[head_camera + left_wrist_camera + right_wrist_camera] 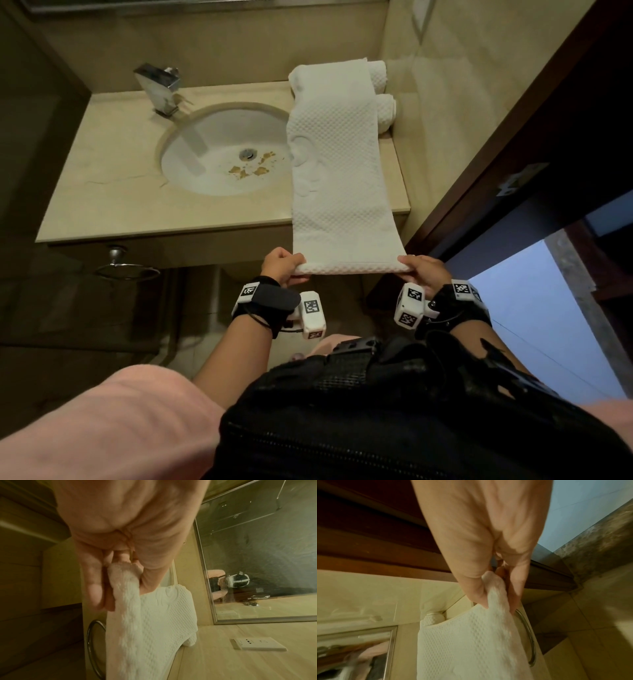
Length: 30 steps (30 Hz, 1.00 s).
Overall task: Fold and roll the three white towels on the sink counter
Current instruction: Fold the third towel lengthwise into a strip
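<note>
A long white towel with a bumpy waffle pattern [335, 164] lies in a folded strip on the right side of the beige stone sink counter [113, 192]. Its far end rests up against the wall, and its near end hangs out past the counter's near edge. The left hand [282, 265] pinches the near left corner, thumb on top and fingers under. The right hand [419, 265] pinches the near right corner the same way. The near edge is pulled straight between them.

Just right of the long towel, by the far right corner, are two rolled white towels [383, 99], one nearer than the other. The long towel covers part of them.

To the left is the round white sink bowl [219, 150], with brown bits near its drain. The towel's left edge lies over the bowl's rim. A shiny square metal tap [159, 87] stands at the far side. A metal towel ring [128, 270] hangs under the counter on the left. A dark wooden door frame [513, 144] stands on the right.
</note>
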Tool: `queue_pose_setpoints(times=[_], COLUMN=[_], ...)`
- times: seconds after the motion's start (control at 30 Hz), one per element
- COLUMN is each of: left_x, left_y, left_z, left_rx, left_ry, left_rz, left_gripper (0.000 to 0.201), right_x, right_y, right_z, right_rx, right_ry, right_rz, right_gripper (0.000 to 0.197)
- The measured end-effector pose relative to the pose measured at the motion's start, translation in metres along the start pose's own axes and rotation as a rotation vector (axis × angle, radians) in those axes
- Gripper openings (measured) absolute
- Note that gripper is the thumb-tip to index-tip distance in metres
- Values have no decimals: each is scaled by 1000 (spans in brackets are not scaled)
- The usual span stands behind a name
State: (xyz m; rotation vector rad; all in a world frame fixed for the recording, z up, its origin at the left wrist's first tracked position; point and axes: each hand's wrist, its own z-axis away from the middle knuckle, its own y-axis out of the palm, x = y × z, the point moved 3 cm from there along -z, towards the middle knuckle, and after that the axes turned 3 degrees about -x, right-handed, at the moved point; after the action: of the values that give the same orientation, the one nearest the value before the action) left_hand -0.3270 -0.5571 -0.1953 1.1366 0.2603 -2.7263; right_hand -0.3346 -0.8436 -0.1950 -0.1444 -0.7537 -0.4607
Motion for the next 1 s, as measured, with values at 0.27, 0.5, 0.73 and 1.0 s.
queue_pose_setpoints(times=[0.27,0.5,0.73,1.0], left_x=[-4,-14,-26,-28], left_y=[-2,-6,-7,-2], left_z=[-3,0,1,-3], left_rx=[107,299,465,284], left_ry=[190,78,228,197], left_rz=[-112,-229,-559,-339], left_gripper=[29,16,34,16], right_x=[12,41,53,56], right_y=[10,25,20,17], right_z=[-8,-7,-1,-10], right_rx=[98,286,475,358], right_ry=[-198,-110,-13,-214], right_rz=[431,613,711,819], right_gripper=[27,32,14,18])
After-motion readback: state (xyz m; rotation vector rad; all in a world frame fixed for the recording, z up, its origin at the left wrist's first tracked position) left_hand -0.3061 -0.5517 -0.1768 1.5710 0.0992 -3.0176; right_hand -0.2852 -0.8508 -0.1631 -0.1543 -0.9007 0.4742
